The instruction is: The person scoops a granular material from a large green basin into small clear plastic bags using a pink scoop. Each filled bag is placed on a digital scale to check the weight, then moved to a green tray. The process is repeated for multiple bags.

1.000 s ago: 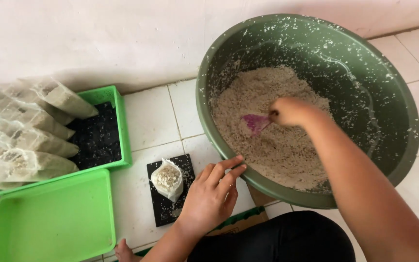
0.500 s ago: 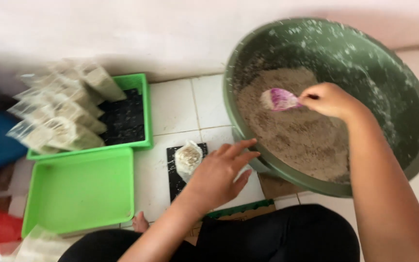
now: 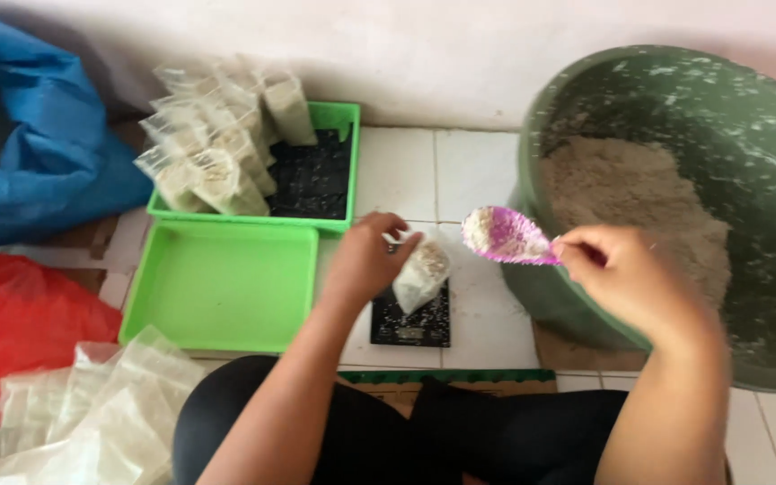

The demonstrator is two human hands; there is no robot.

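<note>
Nearest to the camera, the person's dark-clothed lap is cut off by the lower edge, and a heap of empty clear bags (image 3: 74, 413) lies at the lower left, partly out of view. The left hand (image 3: 365, 260) holds the mouth of a small clear bag (image 3: 421, 274); its fingers are curled around the top edge, and the fingertips are hidden behind the bag. The bag is part filled with pale powder and stands on a flat black scale (image 3: 410, 319) on the tiled floor. The right hand (image 3: 626, 278) pinches the handle of a pink spoon (image 3: 505, 236), which carries a heap of powder and is just beside the bag's opening. Most of the handle is hidden inside the fingers.

Left of the scale lies a green tray (image 3: 226, 283) with nothing in it. Behind it a second green tray (image 3: 312, 171) holds filled bags (image 3: 213, 144), blurred. On the right, the big green basin (image 3: 675, 99) holds grey-beige powder (image 3: 630, 193); its rim is cut off.
</note>
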